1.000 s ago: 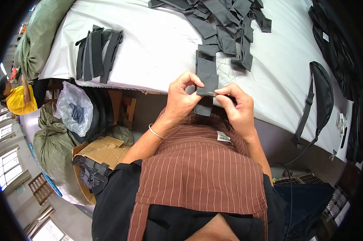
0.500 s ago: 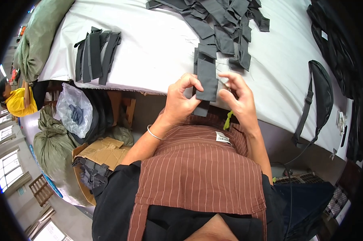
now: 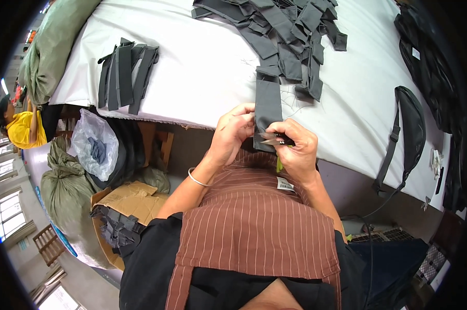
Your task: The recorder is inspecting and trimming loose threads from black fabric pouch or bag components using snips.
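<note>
While the left hand (image 3: 232, 133) is pinching a gray cloth strip (image 3: 268, 101) by its left edge, center frame, the right hand (image 3: 299, 150) is gripping small scissors (image 3: 284, 140) over its lower end; strip pile (image 3: 282, 23) is lying top center.

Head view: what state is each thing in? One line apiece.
Left hand: at left edge of grey strip; grip unclear.
Right hand: closed around pointed tool.
Pointed tool: tips over the strip.
Grey strip: extended lengthwise.
Strip pile: loose, jumbled.
Smaller strip group: roughly side by side.
Clear plastic bag: open, cloth inside.
Cardboard box: open, dark pieces inside.
Lower green sack: bulging, neck bunched.
</note>
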`<action>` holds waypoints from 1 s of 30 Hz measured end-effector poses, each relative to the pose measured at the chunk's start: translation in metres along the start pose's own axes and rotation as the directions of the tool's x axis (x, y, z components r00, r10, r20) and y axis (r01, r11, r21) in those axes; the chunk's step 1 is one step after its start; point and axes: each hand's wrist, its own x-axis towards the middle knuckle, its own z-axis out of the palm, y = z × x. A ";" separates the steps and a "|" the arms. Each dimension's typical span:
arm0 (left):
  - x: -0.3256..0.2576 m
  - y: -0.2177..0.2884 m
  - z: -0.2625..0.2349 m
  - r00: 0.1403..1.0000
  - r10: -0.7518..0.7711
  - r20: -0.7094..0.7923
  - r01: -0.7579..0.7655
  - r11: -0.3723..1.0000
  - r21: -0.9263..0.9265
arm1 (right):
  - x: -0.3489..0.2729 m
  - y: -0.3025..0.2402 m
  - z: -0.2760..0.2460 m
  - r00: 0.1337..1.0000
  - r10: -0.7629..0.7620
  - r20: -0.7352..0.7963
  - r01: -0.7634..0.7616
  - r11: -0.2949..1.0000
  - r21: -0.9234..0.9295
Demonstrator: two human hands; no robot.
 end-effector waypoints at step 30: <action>-0.010 -0.015 -0.002 0.966 0.256 0.045 -0.258 0.919 0.299 | 0.008 -0.008 -0.016 0.975 0.218 -0.044 -0.221 0.972 -0.085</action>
